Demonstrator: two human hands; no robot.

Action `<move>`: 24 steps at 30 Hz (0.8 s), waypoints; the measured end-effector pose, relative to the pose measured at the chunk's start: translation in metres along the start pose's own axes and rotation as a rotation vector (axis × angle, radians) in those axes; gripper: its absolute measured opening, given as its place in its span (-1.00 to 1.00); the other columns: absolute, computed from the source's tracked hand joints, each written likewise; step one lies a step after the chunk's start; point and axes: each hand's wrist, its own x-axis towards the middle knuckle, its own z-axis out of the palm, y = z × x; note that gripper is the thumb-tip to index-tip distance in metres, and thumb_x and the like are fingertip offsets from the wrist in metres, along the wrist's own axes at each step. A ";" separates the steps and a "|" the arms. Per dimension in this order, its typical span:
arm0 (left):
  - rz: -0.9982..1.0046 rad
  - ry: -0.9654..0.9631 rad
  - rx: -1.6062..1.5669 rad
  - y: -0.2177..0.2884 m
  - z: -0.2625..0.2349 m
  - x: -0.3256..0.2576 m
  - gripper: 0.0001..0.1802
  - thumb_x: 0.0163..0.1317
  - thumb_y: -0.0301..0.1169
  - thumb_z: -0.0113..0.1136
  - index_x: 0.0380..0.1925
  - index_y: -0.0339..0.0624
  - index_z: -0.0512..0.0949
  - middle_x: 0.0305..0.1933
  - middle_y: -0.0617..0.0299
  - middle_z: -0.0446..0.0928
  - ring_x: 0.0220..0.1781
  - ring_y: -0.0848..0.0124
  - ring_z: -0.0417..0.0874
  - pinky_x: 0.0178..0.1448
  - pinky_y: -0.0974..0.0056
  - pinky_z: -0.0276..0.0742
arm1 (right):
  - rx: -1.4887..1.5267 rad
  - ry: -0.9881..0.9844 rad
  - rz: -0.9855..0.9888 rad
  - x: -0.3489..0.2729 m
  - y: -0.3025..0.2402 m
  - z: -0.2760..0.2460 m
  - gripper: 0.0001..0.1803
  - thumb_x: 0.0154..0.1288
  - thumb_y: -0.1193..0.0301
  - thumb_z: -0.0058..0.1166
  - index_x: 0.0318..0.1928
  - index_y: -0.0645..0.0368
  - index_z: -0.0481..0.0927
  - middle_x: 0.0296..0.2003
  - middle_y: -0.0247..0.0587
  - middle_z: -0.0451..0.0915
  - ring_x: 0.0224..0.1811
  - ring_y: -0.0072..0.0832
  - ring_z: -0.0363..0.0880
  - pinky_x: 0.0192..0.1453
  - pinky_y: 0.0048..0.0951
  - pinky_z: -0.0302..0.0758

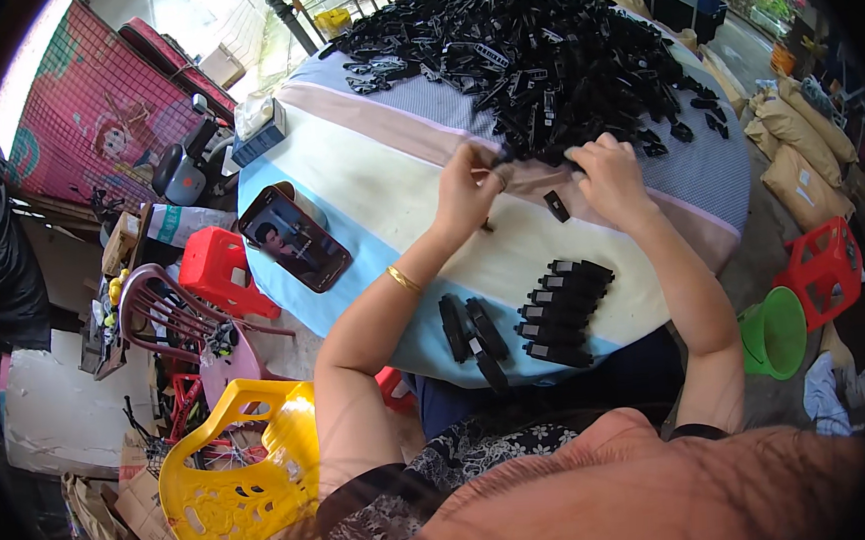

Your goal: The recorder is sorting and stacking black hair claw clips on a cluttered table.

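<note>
A big heap of small black plastic parts (538, 52) covers the far half of a round table with a striped cloth (375, 164). My left hand (469, 187) pinches a small black part near the heap's front edge. My right hand (608, 175) reaches into the heap's edge and touches the parts there; whether it holds one is hidden. A single black piece (555, 205) lies between my hands. Closer to me, a neat row of assembled black pieces (564, 311) lies beside a few longer black pieces (472, 335).
A phone with a lit screen (295, 239) leans at the table's left. A tissue box (260, 132) sits at the far left edge. Around the table stand a yellow chair (231, 475), red stools (217, 270), a green bucket (776, 331) and sacks (801, 159).
</note>
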 end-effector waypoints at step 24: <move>0.038 -0.594 0.524 0.031 -0.014 -0.021 -0.66 -0.15 -0.40 0.36 -0.32 -0.25 0.52 -0.41 0.07 0.49 -0.30 0.15 0.53 -0.16 0.20 0.47 | 0.614 -0.134 -0.173 -0.005 -0.026 0.005 -0.71 -0.11 0.58 0.15 -0.25 0.24 0.58 -0.41 -0.16 0.54 -0.30 -0.27 0.50 -0.19 -0.34 0.45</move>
